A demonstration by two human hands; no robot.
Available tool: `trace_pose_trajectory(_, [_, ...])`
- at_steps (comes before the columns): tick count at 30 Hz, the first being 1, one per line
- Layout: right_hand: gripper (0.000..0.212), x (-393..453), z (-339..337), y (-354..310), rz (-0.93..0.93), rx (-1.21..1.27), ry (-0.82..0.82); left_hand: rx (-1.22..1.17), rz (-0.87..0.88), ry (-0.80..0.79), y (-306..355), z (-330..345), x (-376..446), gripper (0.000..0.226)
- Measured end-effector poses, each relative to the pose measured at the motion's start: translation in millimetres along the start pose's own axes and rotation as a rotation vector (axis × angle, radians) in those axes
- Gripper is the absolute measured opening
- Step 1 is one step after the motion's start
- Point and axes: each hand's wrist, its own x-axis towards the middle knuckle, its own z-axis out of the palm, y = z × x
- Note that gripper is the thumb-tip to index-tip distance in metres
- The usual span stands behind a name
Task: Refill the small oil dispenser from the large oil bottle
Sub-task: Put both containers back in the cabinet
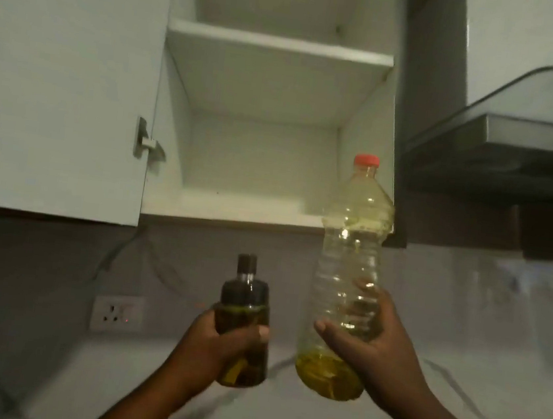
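Observation:
My left hand (218, 344) grips the small oil dispenser (245, 304), a dark glass bottle with a black cap, held upright below the open cupboard. Yellow oil fills roughly its lower half. My right hand (369, 347) is wrapped round the lower body of the large oil bottle (349, 252), a clear ribbed plastic bottle with a red cap screwed on. Only a little yellow oil lies at its bottom. Both bottles are upright, side by side and apart, held in the air.
An open white wall cupboard (251, 206) with bare shelves hangs above; its door (62, 81) stands open at the left. A dark range hood (502, 149) juts out at the right. A wall socket (116, 313) sits on the grey backsplash.

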Motion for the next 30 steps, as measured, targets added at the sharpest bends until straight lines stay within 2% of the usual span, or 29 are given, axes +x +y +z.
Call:
trace_pose_trajectory(3, [0.098, 52, -6, -40, -0.101, -0.036, -0.039, 0.061, 0.121, 0.004, 73, -8, 24, 0.048])
trace_pose_trajectory(6, [0.107, 101, -10, -70, -0.151, -0.063, -0.030, 0.177, 0.211, 0.049, 134, -13, 54, 0.053])
trace_pose_trajectory(11, [0.097, 181, -12, -95, -0.215, -0.106, -0.026, 0.322, 0.229, 0.099, 189, -17, 116, 0.050])
trace_pose_trajectory(15, [0.098, 234, -16, -94, -0.227, -0.195, 0.045, 0.367, 0.268, 0.274, 185, -12, 169, 0.037])
trace_pose_trajectory(17, [0.101, 255, -15, -85, -0.195, -0.250, 0.079, 0.357, 0.266, 0.340, 176, -11, 191, 0.040])
trace_pose_trajectory(23, [0.103, 285, 1, -40, -0.127, -0.368, 0.122, 0.448, 0.181, 0.395, 140, -11, 231, 0.055])
trace_pose_trajectory(30, [0.102, 301, 27, -16, -0.124, -0.342, 0.098, 0.425, 0.089, 0.381, 124, -17, 251, 0.067])
